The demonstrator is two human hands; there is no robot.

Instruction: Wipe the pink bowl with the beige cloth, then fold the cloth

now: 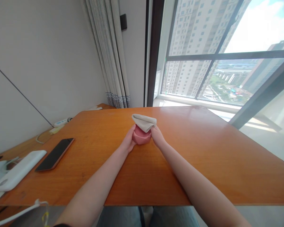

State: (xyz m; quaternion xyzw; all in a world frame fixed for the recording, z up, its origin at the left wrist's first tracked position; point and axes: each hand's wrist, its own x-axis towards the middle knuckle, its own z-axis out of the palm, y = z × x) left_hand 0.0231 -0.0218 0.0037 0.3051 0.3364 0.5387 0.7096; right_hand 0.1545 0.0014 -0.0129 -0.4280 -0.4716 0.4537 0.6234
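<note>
A small pink bowl [141, 137] with a faceted side is at the middle of the wooden table. My left hand [129, 139] is closed around its left side. Over the bowl's far part lies a folded beige cloth [144, 121], which hides most of the opening. My right hand [157, 136] pinches the cloth's right corner, close against the bowl's right rim. What the bowl contains, if anything, cannot be seen.
On the table's left side lie a dark-screened phone [55, 154] and a white power bank [19, 170] with cables. A power strip [61, 122] sits beyond them by the wall. The wooden table [215, 157] ends at a front edge above my legs.
</note>
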